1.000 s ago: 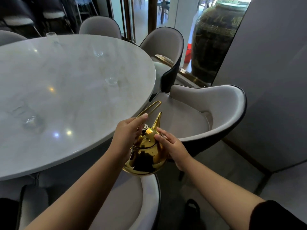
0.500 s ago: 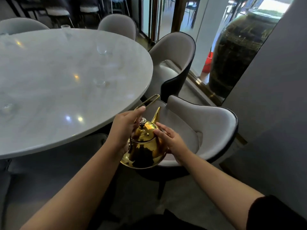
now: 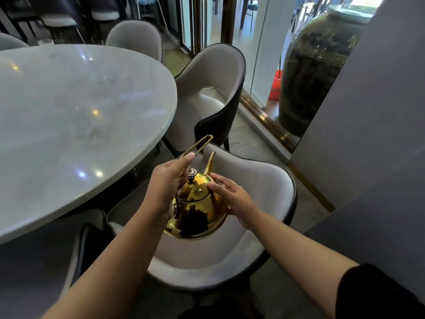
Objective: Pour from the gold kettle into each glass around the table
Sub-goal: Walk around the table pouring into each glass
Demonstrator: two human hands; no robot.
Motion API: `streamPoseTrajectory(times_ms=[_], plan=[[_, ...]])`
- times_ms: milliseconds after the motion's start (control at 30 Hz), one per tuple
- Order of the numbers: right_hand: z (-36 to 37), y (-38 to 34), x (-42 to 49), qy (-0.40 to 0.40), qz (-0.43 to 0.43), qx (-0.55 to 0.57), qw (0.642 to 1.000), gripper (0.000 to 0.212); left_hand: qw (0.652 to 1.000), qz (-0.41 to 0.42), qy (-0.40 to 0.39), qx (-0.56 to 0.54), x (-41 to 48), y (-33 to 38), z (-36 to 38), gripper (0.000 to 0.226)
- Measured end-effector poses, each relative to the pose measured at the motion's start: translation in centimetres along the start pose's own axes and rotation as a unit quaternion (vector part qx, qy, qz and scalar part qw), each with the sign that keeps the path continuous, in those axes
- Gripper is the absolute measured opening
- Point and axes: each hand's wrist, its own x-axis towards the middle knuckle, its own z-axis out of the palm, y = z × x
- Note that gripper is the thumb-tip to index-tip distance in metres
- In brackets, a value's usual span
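Note:
I hold the gold kettle [image 3: 197, 210] upright over a chair seat, off the table's right edge. My left hand [image 3: 169, 183] grips its long looped handle, thumb lying along it. My right hand [image 3: 232, 196] rests flat against the kettle's right side near the lid, steadying it. The spout points away from me. One glass [image 3: 46, 42] stands at the far rim of the white marble table [image 3: 69, 139]. Faint blurred glass shapes [image 3: 88, 128] show on the tabletop; I cannot make them out clearly.
Grey upholstered chairs ring the table: one under the kettle [image 3: 259, 203], one beyond it [image 3: 213, 88], one at the far side [image 3: 135, 40], one at lower left [image 3: 87, 245]. A large dark jar [image 3: 315, 65] stands behind glass at right, beside a grey wall [image 3: 368, 134].
The view has shifted rightward around the table; the table slid left in view and the chair now sits right under the kettle. Both hands keep the same hold.

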Motion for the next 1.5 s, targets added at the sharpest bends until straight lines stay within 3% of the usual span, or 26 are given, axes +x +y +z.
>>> streamPoseTrajectory(times_ms=[600, 833, 1067, 1233, 1500], plan=[[-17.4, -7.2, 14.5, -0.124, 0.021, -0.037, 0.991, 0.070, 0.987, -0.012, 0.160, 0.005, 13.6, 1.9, 14.9, 0.052], [-21.4, -9.4, 19.5, -0.215, 0.018, -0.106, 0.971, 0.063, 0.960, 0.017, 0.276, -0.042, 16.4, 1.9, 19.5, 0.057], [-21.8, -11.3, 22.9, -0.304, 0.012, -0.149, 0.941, 0.058, 0.932, 0.025, 0.355, -0.062, 18.0, 2.3, 20.9, 0.056], [-19.9, -11.9, 24.5, -0.317, 0.019, -0.145, 0.937, 0.059, 0.925, 0.017, 0.375, -0.060, 18.7, 2.9, 19.5, 0.052], [-16.4, -13.0, 27.2, -0.363, 0.033, -0.149, 0.919, 0.042, 0.902, 0.015, 0.423, -0.080, 20.1, 4.1, 17.0, 0.059]])
